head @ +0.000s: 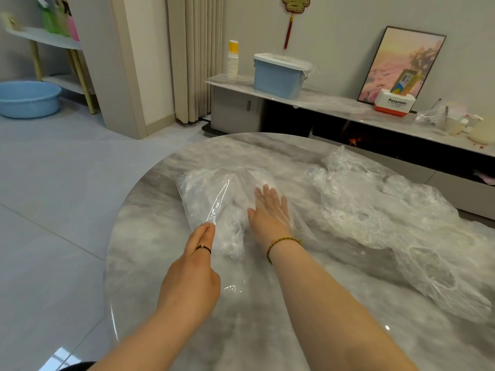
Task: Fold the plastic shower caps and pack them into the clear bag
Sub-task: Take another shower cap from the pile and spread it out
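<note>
A clear bag (pixel 211 194) lies on the round marble table (pixel 267 330), with crumpled folded shower caps showing white inside it. My left hand (pixel 194 269) pinches the bag's near edge between thumb and fingers and lifts it. My right hand (pixel 270 210) lies flat with straight fingers, seemingly inside the bag's mouth under the clear film, pressing on the contents. A long heap of loose transparent shower caps (pixel 388 223) spreads over the table's right side.
The table's rim curves round on the left, over grey floor tiles. Behind it runs a low cabinet (pixel 334 103) with a blue lidded box (pixel 280 76), stacked paper cups (pixel 232 60), a framed picture and a Panasonic box. A blue basin (pixel 28 99) sits far left.
</note>
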`<state>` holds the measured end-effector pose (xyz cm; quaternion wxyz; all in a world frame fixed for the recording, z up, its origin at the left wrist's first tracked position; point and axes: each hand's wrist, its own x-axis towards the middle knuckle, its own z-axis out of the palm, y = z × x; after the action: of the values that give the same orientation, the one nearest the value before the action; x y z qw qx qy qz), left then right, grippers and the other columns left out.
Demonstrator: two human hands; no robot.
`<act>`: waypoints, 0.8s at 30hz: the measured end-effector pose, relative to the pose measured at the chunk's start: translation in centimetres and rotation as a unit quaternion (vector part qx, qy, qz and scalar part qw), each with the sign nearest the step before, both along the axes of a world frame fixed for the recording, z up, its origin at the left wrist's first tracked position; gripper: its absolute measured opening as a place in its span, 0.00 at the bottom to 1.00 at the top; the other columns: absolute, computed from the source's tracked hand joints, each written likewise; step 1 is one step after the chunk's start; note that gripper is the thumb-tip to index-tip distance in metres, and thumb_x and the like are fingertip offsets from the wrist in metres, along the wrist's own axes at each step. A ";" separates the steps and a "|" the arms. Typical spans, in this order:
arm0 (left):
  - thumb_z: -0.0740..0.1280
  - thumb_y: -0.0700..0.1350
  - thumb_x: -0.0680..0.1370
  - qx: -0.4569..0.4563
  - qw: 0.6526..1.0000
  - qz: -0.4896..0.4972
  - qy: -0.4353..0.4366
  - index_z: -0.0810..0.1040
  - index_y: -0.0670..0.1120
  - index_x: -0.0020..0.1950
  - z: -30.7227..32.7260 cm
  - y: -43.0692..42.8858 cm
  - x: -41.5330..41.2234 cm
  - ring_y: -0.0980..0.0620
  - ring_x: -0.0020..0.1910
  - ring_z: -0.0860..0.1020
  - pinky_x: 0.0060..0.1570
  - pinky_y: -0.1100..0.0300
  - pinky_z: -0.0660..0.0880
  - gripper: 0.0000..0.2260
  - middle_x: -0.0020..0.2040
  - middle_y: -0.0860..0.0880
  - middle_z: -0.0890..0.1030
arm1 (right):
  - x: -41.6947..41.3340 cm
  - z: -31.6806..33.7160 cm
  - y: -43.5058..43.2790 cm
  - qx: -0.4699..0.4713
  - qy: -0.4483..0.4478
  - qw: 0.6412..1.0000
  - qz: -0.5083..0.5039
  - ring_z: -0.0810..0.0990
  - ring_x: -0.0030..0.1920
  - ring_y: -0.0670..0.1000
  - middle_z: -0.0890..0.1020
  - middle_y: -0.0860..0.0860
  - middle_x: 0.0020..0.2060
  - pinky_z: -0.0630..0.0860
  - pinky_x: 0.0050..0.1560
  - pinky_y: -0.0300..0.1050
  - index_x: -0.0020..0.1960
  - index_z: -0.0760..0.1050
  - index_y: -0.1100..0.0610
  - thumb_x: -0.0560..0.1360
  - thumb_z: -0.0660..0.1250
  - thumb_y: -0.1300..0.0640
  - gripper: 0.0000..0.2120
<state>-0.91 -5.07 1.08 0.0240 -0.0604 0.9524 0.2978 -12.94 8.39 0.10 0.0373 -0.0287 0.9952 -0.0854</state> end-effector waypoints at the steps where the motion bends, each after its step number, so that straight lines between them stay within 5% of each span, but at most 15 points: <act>1: 0.54 0.33 0.76 0.012 1.000 0.005 0.008 0.46 0.52 0.76 0.0 0.2 -0.4 0.50 0.49 0.75 0.46 0.61 0.70 0.33 0.74 0.63 0.44 | 0.7 0.2 0.2 0.002 0.007 1.000 0.005 0.39 0.75 0.50 0.40 0.52 0.75 0.34 0.72 0.47 0.76 0.41 0.56 0.82 0.46 0.53 0.25; 9: 0.54 0.30 0.75 0.065 0.997 0.031 0.030 0.50 0.48 0.76 -1.0 0.2 -3.5 0.46 0.62 0.72 0.53 0.58 0.69 0.32 0.76 0.59 0.48 | 5.3 0.5 2.4 -0.047 0.006 0.997 0.068 0.43 0.75 0.49 0.46 0.52 0.76 0.38 0.72 0.42 0.76 0.45 0.56 0.80 0.49 0.64 0.26; 14: 0.52 0.28 0.75 0.059 0.998 0.019 0.034 0.50 0.47 0.76 -0.9 0.5 -3.2 0.48 0.68 0.66 0.57 0.59 0.67 0.32 0.76 0.58 0.48 | 5.5 -0.1 3.4 -0.091 -0.008 0.994 0.067 0.48 0.75 0.48 0.46 0.49 0.76 0.52 0.71 0.39 0.76 0.47 0.55 0.78 0.50 0.70 0.30; 21: 0.52 0.30 0.75 0.029 0.999 -0.016 0.022 0.49 0.49 0.76 -1.2 0.6 -3.0 0.52 0.70 0.64 0.59 0.62 0.66 0.32 0.76 0.59 0.47 | 3.8 -1.1 2.1 -0.059 -0.029 0.998 0.017 0.50 0.75 0.54 0.48 0.55 0.75 0.52 0.72 0.44 0.75 0.47 0.58 0.78 0.59 0.56 0.31; 24: 0.52 0.30 0.75 0.027 0.998 -0.047 0.024 0.49 0.49 0.76 -1.1 0.7 -2.9 0.53 0.70 0.64 0.61 0.63 0.66 0.32 0.75 0.59 0.47 | 3.1 -1.9 1.8 -0.035 -0.041 0.998 -0.015 0.59 0.71 0.56 0.59 0.57 0.72 0.60 0.68 0.45 0.72 0.55 0.60 0.76 0.62 0.51 0.29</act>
<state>-3.79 -4.34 0.02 0.0164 -0.0074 0.9461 0.3233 -9.81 10.19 -1.79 0.0760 -0.0120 0.9895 -0.1223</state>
